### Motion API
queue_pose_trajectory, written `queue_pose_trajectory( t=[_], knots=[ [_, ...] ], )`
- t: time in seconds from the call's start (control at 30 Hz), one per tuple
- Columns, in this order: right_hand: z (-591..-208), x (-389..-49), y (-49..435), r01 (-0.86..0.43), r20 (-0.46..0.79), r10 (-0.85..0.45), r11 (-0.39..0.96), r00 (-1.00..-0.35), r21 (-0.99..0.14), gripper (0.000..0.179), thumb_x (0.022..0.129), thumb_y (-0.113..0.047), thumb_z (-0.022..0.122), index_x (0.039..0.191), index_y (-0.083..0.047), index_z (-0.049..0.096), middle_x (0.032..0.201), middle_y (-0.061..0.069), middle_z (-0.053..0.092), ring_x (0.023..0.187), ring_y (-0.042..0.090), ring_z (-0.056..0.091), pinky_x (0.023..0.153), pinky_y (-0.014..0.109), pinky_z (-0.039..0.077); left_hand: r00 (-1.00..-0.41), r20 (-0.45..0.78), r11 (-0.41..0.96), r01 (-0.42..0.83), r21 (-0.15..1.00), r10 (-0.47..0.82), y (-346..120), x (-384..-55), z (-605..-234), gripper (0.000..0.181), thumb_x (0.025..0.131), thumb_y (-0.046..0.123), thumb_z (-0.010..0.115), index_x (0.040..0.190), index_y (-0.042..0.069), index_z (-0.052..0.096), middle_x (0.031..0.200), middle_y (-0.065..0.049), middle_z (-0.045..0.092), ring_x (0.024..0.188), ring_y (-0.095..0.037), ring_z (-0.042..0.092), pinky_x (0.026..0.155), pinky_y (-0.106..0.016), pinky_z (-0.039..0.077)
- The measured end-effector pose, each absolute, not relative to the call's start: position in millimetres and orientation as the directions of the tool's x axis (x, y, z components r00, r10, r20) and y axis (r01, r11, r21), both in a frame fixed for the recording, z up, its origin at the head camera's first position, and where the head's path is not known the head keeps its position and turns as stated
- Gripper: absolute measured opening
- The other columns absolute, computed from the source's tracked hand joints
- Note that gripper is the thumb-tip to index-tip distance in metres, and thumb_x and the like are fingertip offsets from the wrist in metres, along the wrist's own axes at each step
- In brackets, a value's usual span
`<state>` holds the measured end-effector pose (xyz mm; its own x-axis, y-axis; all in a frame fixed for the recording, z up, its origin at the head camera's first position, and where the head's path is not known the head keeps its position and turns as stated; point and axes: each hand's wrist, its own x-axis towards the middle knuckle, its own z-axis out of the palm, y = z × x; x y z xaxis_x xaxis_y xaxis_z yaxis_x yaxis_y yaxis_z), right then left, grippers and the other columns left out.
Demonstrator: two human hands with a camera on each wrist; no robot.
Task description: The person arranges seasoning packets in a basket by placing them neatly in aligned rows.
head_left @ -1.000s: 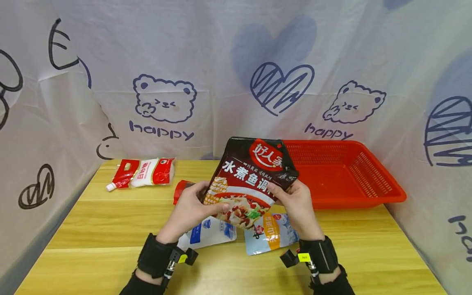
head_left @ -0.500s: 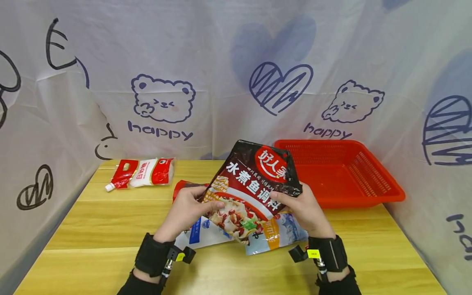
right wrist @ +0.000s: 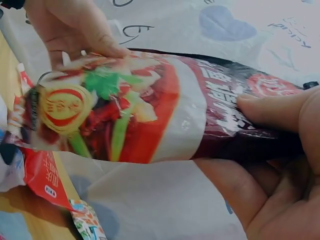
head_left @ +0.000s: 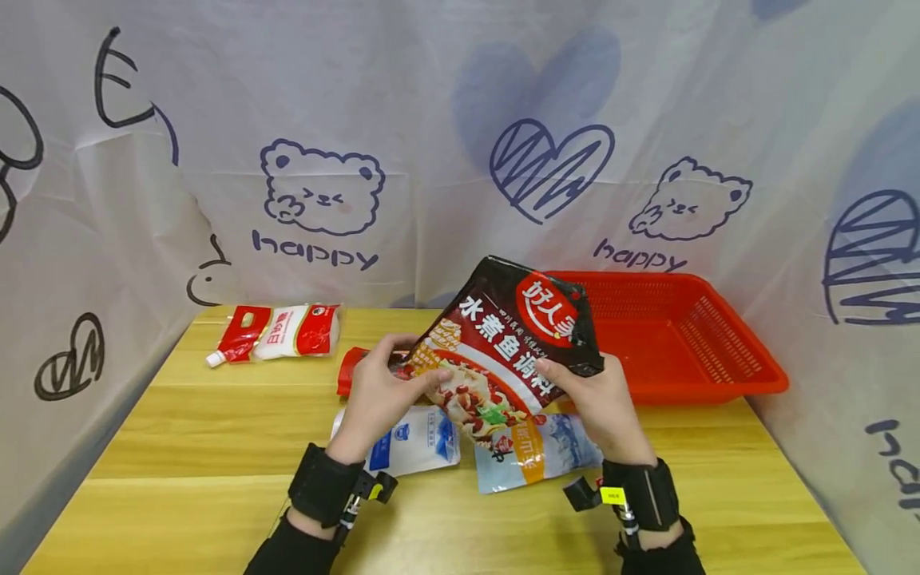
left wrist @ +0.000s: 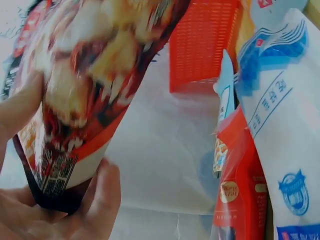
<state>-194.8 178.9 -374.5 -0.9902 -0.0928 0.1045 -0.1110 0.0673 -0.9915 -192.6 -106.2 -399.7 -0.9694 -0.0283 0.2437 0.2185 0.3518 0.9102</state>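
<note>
- head view, nearest: the left hand [head_left: 381, 391] and right hand [head_left: 602, 403] clamp opposite edges of a dark seasoning packet [head_left: 503, 339], thumbs on the printed front, fingers curled behind.
- over the last second the packet has turned clockwise and shifted a little toward the person's right; both hands still grip it, so i judge the work is at the handling stage, with setting down not yet done.
- the packet is held up off the counter [head_left: 194, 455], its logo end pointing away and to the right, front toward the person; the long axis seems to slant from near left to far right, though bent film blurs the line.
- beneath it lie a blue-and-white pouch [head_left: 424, 443] and a blue-and-orange pouch [head_left: 528, 459].
- beyond the left fingers, a red packet [head_left: 349, 371] shows partly.
- farther off: a red-and-white spouted bag [head_left: 287, 331] at left, the red basket [head_left: 676, 391] at right, its left end partly hidden by the packet.
- farthest, a printed cloth [head_left: 438, 96].
</note>
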Motion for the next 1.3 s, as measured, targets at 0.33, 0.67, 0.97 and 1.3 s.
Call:
queue_pose_trajectory(
  t=[0.33, 0.67, 0.97, 1.3],
  knots=[
    [-359.8, -199.2, 204.9, -0.156, 0.155, 0.081, -0.013, -0.985, -0.988, 0.050, 0.098, -0.019, 0.075, 0.141, -0.004, 0.056, 0.120, 0.002, 0.070, 0.104, 0.020, 0.070, 0.086, 0.032, 0.062, -0.804, 0.588, 0.500, 0.474, 0.724, -0.090, -72.2, -204.1, -403.0, 0.064, 0.092, 0.022, 0.081, 0.145, 0.003, 0.052, 0.143, -0.017, 0.050, 0.123, -0.033, 0.056, 0.092, -0.050, 0.055],
    [-339.3, -213.3, 251.0, -0.257, 0.220, 0.259, -0.120, -0.941, -0.959, 0.057, 0.093, -0.018, 0.080, 0.143, -0.008, 0.057, 0.127, 0.009, 0.066, 0.101, 0.020, 0.070, 0.077, 0.028, 0.062, -0.688, 0.720, 0.605, 0.614, 0.507, 0.095, -25.8, -214.7, -394.7, 0.032, 0.092, 0.008, 0.075, 0.123, 0.008, 0.067, 0.113, -0.009, 0.061, 0.086, -0.022, 0.064, 0.054, -0.027, 0.050],
    [-323.2, -231.0, 292.0, -0.274, 0.221, 0.381, -0.091, -0.898, -0.957, 0.067, 0.088, -0.020, 0.085, 0.148, -0.010, 0.055, 0.135, 0.012, 0.061, 0.105, 0.020, 0.065, 0.075, 0.022, 0.061, -0.632, 0.688, 0.640, 0.702, 0.313, 0.357, 20.7, -222.0, -393.1, 0.015, 0.095, 0.009, 0.073, 0.110, 0.011, 0.073, 0.105, -0.005, 0.065, 0.090, -0.019, 0.065, 0.069, -0.027, 0.056],
    [-321.7, -256.3, 334.1, -0.180, 0.168, 0.407, 0.009, -0.898, -0.984, 0.069, 0.093, -0.026, 0.080, 0.154, -0.015, 0.050, 0.144, 0.010, 0.057, 0.114, 0.021, 0.060, 0.074, 0.015, 0.058, -0.644, 0.433, 0.672, 0.732, 0.110, 0.631, 71.6, -231.4, -394.5, 0.019, 0.101, 0.025, 0.071, 0.116, 0.016, 0.078, 0.113, -0.001, 0.066, 0.100, -0.015, 0.061, 0.085, -0.021, 0.053]
  ],
)
